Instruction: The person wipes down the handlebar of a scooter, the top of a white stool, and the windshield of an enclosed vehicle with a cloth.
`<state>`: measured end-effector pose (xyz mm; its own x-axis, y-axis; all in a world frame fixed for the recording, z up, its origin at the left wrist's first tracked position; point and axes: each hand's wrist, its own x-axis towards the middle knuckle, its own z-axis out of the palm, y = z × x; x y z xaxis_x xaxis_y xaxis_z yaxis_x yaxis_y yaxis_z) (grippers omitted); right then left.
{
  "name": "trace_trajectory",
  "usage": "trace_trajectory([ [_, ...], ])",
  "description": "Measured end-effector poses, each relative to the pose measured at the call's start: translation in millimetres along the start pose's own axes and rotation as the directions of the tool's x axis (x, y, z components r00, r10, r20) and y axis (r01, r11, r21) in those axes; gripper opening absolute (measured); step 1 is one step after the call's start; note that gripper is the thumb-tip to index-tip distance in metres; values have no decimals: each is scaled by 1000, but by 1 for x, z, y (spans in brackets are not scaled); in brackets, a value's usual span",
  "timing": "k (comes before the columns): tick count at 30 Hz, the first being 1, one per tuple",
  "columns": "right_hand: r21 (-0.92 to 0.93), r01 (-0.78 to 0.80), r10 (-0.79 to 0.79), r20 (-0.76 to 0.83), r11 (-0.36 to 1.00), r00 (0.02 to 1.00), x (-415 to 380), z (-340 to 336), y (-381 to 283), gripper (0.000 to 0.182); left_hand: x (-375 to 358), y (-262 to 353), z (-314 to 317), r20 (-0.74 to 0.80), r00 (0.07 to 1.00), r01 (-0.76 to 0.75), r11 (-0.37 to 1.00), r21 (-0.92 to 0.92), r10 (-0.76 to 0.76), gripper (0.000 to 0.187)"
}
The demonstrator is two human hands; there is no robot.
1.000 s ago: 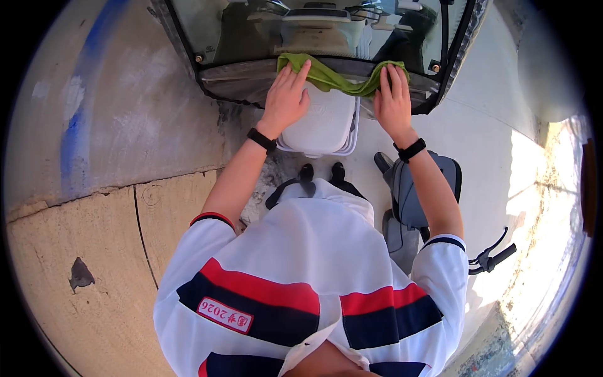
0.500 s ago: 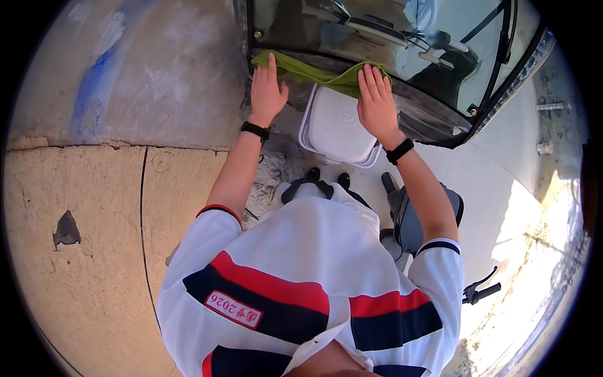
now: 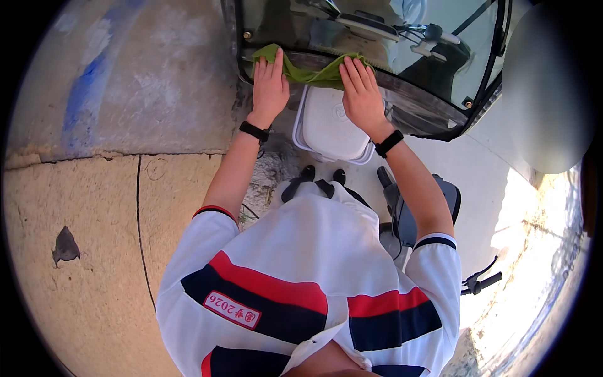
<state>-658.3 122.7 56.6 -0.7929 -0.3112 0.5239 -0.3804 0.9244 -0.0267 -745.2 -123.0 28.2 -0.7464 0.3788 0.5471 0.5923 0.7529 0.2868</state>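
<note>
A green cloth (image 3: 312,76) lies along the lower edge of a clear windshield (image 3: 361,60), sagging in folds between my hands. My left hand (image 3: 270,91) presses flat on the cloth's left end with fingers stretched out, thumb at its side. On the right end, my right hand (image 3: 363,97) rests with its fingers extended over the fabric; its thumb is hidden. Both wrists wear black bands. Just below the cloth sits a white lidded bin (image 3: 330,122), partly covered by the cloth and my right hand.
Behind the windshield are handlebars and a mirror (image 3: 370,30). A worn concrete wall (image 3: 157,81) with blue paint stands left. At right are a dark scooter seat or case (image 3: 433,207) and a black handlebar grip (image 3: 487,283). A blurred pale shape (image 3: 546,94) covers the upper right.
My right hand has slid left toward my left hand, and the cloth between them is more bunched. The view has shifted slightly. A blurred pale shape has appeared at upper right.
</note>
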Motion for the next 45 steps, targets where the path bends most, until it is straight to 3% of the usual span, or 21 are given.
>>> trace_trajectory([
  [5,28,6,-5,-51,1000,999,1,1,3,61,9,30,-2,-47,991,-131,982,-136,126,61],
  [11,86,-11,22,-132,996,991,-2,-8,8,60,21,47,-5,-93,985,-156,978,-138,144,54],
  [19,117,-83,107,-222,990,969,-15,-16,18,54,34,77,6,-9,979,-201,965,-169,202,50],
  [45,-107,-341,296,-301,934,906,-105,-72,90,49,52,167,44,13,917,-377,875,-304,400,50],
])
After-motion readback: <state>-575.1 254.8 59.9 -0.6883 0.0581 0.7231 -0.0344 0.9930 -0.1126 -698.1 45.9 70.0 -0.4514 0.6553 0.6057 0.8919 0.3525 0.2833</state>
